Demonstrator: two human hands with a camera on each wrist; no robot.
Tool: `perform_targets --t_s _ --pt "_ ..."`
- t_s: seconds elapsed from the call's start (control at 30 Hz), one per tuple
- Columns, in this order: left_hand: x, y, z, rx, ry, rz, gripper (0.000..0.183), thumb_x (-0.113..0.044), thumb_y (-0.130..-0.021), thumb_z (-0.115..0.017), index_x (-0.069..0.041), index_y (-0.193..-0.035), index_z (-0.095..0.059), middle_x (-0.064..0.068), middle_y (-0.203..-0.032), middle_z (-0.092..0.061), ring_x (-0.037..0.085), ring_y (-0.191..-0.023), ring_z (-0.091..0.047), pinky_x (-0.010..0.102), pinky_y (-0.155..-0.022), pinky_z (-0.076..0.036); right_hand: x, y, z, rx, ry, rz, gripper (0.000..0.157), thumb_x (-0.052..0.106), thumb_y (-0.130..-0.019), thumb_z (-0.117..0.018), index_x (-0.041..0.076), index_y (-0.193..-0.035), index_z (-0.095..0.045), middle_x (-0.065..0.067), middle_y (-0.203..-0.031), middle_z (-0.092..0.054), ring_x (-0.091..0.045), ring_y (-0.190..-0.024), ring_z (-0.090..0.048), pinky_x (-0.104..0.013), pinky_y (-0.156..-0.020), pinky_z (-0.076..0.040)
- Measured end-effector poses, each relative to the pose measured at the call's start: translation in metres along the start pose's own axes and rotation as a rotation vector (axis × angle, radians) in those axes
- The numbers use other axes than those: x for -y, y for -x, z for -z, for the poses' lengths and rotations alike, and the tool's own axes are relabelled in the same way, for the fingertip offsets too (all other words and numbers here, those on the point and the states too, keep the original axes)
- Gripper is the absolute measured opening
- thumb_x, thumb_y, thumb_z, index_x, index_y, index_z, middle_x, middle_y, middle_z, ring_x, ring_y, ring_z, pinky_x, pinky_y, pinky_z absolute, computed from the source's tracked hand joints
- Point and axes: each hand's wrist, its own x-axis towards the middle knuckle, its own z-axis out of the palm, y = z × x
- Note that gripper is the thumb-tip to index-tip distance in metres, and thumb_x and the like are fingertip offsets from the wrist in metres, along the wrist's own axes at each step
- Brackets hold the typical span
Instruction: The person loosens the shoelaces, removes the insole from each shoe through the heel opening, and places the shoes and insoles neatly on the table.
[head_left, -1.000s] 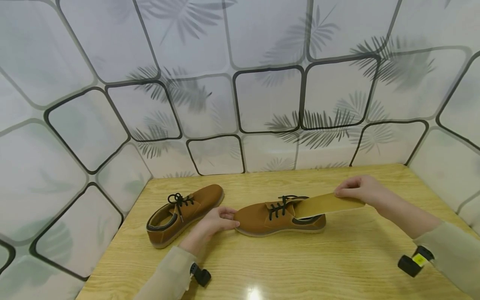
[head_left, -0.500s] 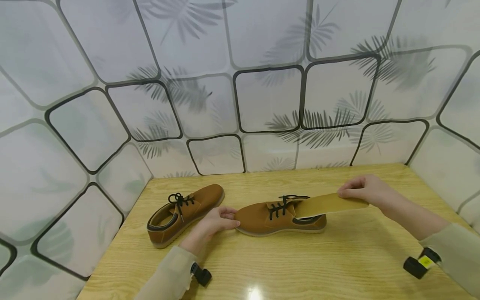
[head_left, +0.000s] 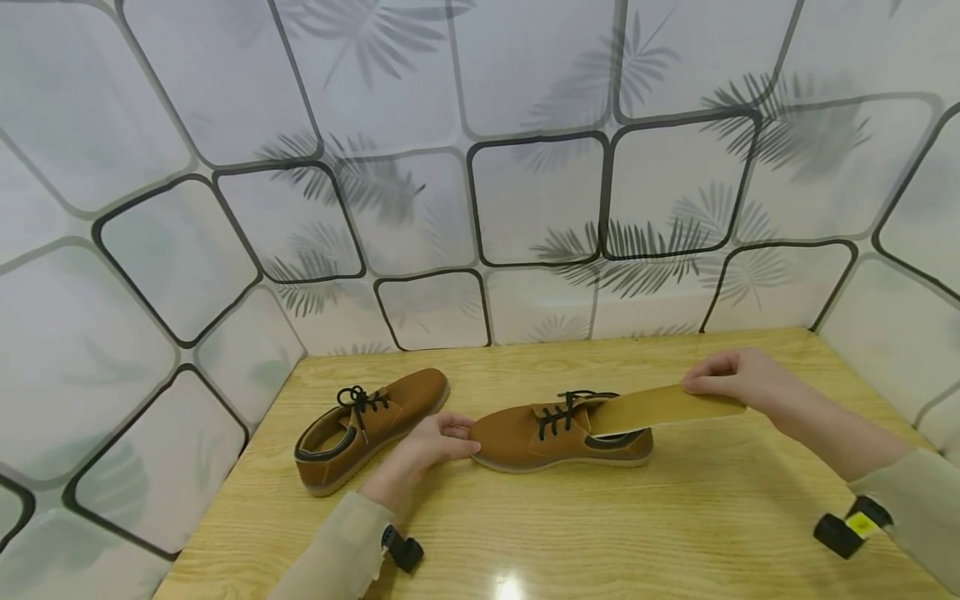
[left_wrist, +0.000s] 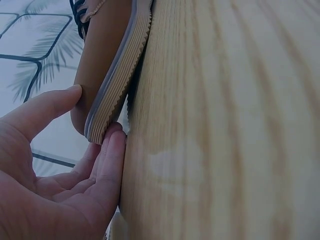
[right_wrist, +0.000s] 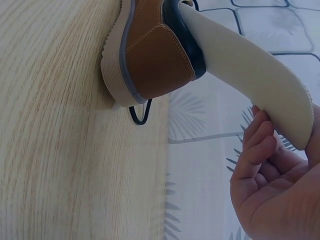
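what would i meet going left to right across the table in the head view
Left brown shoe, left hand, right brown shoe, tan insole, right hand.

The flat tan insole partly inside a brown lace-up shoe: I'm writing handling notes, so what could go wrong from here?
The flat tan insole might flex or crease, as the right hand pinches only its outer end. The brown lace-up shoe around it could swivel or slide, since the left hand holds just its toe.
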Motion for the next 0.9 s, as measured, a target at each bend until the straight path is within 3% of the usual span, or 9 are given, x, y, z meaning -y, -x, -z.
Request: perform_targets --t_s 0.27,0.53,0.67,0.77,0.9 --pt "0.001 -0.001 0.0 0.0 0.006 -0.001 0.047 -0.011 -0.078 -0.076 -0.001 -0.12 -0.058 0.015 -0.11 -0.058 0.02 -0.093 -0.057 0.028 -0.076 -0.052 -0.002 0.002 0.003 -0.016 0.017 0.009 0.042 0.039 -0.088 -0.065 0.005 -0.112 -0.068 -0.02 -0.128 -0.056 -0.025 -0.109 -0.054 -0.044 -0.086 -0.046" --pt "0.001 0.0 0.0 0.002 0.009 -0.003 0.047 -0.01 -0.078 -0.076 -0.001 -0.12 -0.058 0.015 -0.11 -0.058 0.02 -0.093 -0.057 0.028 -0.075 -0.052 -0.003 0.008 0.007 -0.02 -0.007 0.005 0.043 0.04 -0.088 -0.065 0.004 -0.112 -0.068 -0.024 -0.132 -0.051 -0.04 -0.119 -0.047 -0.049 -0.089 -0.044" --pt "0.001 0.0 -0.001 -0.003 0.013 -0.005 0.047 -0.01 -0.077 -0.076 -0.001 -0.12 -0.058 0.014 -0.109 -0.058 0.019 -0.092 -0.057 0.028 -0.075 -0.052 -0.005 0.008 0.01 -0.019 0.008 0.006 0.042 0.039 -0.089 -0.064 0.005 -0.112 -0.067 -0.02 -0.127 -0.056 -0.021 -0.107 -0.055 -0.043 -0.086 -0.046" --pt "0.002 -0.001 -0.001 -0.004 0.012 -0.006 0.047 -0.009 -0.077 -0.076 -0.001 -0.12 -0.058 0.015 -0.109 -0.058 0.019 -0.092 -0.057 0.028 -0.075 -0.052 -0.006 0.008 0.012 -0.017 0.019 0.01 0.04 0.037 -0.09 -0.063 0.004 -0.113 -0.067 -0.015 -0.122 -0.06 -0.006 -0.097 -0.054 -0.037 -0.083 -0.047" --pt "0.002 -0.002 0.0 -0.001 0.013 0.002 0.047 -0.01 -0.078 -0.076 -0.001 -0.12 -0.058 0.015 -0.11 -0.058 0.02 -0.093 -0.057 0.027 -0.075 -0.052 -0.006 0.01 0.014 -0.021 0.022 0.011 0.04 0.037 -0.09 -0.064 0.004 -0.113 -0.067 -0.01 -0.118 -0.062 -0.001 -0.092 -0.055 -0.034 -0.081 -0.047"
